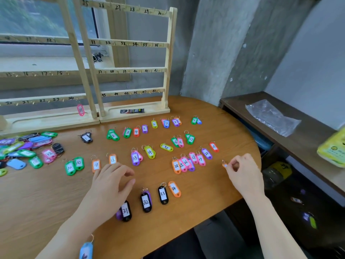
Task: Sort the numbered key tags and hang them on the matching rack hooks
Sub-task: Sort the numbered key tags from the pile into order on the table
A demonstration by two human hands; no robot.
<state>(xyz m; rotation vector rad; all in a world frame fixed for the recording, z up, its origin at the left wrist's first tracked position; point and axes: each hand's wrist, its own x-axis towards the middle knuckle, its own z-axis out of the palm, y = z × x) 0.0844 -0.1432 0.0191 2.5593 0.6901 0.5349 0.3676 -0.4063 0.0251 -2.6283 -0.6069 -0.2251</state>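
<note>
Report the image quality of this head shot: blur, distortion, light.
Head view: wide-angle bend bows the wooden rack and curves the table edge; soft daylight comes from the window, with faint shadows; the tag pile at left and the yellow packet at right are smeared; the right hand pinches a blurred orange tag.

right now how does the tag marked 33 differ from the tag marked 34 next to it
The tag marked 33 is black; the tag marked 34 is orange. The 33 lies nearly straight with its ring pointing away from the person, while the 34 is tilted, its ring end leaning left toward the 33. The 33 sits slightly nearer the table's front edge. Both lie flat, have a white handwritten label and a metal ring, and neither hand touches them.
</note>
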